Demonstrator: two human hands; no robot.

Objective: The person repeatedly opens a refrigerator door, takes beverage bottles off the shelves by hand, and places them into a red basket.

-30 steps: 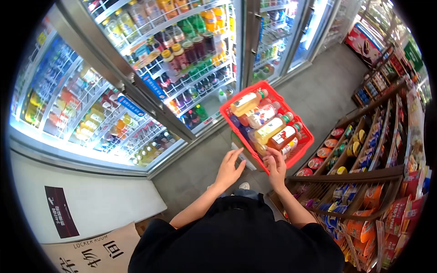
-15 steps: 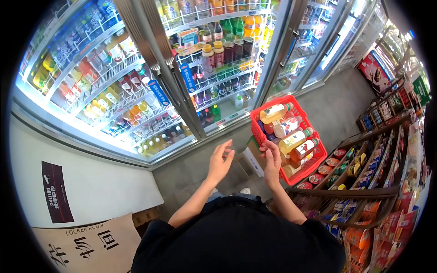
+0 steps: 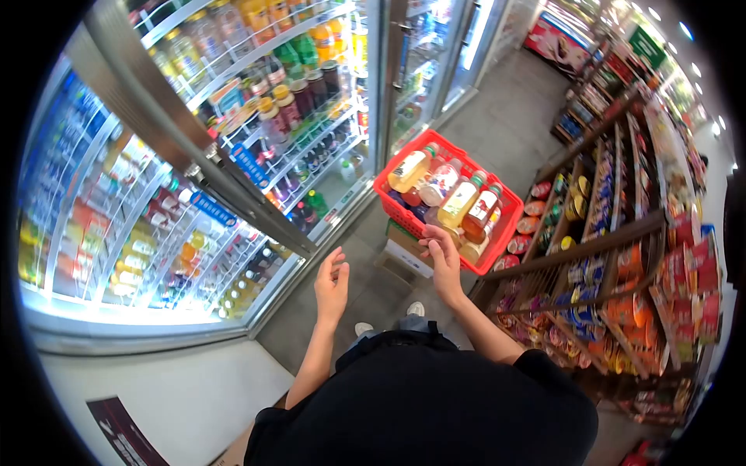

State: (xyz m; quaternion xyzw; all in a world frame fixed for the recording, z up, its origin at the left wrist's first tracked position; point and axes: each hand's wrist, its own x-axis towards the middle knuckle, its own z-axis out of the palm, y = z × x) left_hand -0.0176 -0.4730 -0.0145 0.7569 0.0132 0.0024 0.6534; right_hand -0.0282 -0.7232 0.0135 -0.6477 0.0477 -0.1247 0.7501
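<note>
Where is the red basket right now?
In the head view, the red basket sits right of centre, between the fridge and the snack shelves, just beyond the right hand.

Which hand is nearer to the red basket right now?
Right. The right hand is by the near side of the basket; whether it touches is unclear. The left hand is farther off, left of the basket and clearly apart.

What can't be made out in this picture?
Head view: much of the lower bottles in the red basket, hidden by upper bottles.
Head view: rest of the dark sign, cut off by the bottom edge.
Head view: lettering on the blue door labels, too small and blurred.
</note>
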